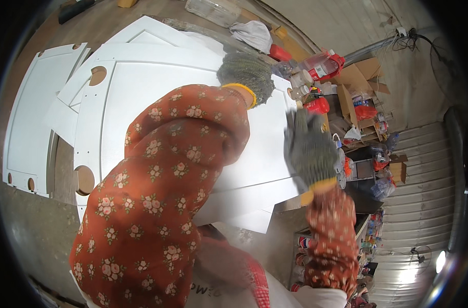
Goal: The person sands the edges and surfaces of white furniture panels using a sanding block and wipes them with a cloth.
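Note:
A white panel (pixel 162 115) with a recessed middle and round cut-outs at its left end lies before me, on top of other white panels. Over its far right part is my left hand (pixel 248 76), in a grey-green knitted glove with a yellow cuff. The left fingers are bent away from view, and whatever is under them is hidden. At the panel's right edge, my right hand (pixel 311 149) wears a matching glove. Its fingers are stretched out and slightly blurred, with nothing visible in them. Both arms wear floral red-brown sleeves.
Another white panel (pixel 31 118) lies at the far left. Beyond the right edge stand plastic bottles (pixel 321 66), a red container (pixel 317 106) and open cardboard boxes (pixel 354 77). A white bag (pixel 252 35) sits at the back. A corrugated wall (pixel 418 190) rises on the right.

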Demonstrator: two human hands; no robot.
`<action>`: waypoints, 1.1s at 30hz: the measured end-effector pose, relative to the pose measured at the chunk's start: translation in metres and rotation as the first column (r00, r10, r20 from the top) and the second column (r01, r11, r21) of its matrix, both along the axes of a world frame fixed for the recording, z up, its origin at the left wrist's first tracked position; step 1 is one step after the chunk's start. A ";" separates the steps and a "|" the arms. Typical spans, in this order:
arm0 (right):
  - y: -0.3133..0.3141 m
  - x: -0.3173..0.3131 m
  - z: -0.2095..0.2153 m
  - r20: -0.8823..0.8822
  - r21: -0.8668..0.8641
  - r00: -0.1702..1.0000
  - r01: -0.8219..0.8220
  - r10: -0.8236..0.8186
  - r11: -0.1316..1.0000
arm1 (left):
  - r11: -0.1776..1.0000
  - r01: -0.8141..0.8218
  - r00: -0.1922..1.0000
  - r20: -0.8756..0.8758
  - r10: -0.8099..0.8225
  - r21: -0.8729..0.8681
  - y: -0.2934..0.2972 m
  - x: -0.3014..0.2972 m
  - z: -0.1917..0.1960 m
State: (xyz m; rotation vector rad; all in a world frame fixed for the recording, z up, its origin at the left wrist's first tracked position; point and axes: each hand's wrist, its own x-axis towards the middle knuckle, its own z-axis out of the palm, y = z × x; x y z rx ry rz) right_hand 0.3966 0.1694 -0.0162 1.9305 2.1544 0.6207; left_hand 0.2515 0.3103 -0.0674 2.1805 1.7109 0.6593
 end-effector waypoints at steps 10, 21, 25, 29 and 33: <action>0.013 0.020 -0.003 0.108 0.017 0.975 -0.198 0.195 0.980 | 1.000 0.006 0.998 -0.059 -0.005 0.006 -0.010 -0.012 0.014; 0.078 0.083 -0.002 0.036 0.226 0.764 -0.634 0.644 0.740 | 0.916 0.186 0.931 -0.362 -0.049 0.356 -0.061 -0.096 0.075; 0.087 0.090 0.004 -0.134 0.242 0.744 -0.616 0.655 0.749 | 0.949 0.207 0.920 -0.377 -0.106 0.239 -0.082 -0.193 0.051; 0.119 0.003 0.012 -0.142 0.161 0.448 -0.869 0.883 0.467 | 0.960 0.009 0.902 -0.416 0.114 0.281 -0.166 -0.205 0.020; 0.109 -0.028 0.016 0.029 0.321 0.342 -0.893 0.939 0.315 | 0.965 -0.110 0.988 0.133 0.080 0.236 -0.170 -0.197 0.023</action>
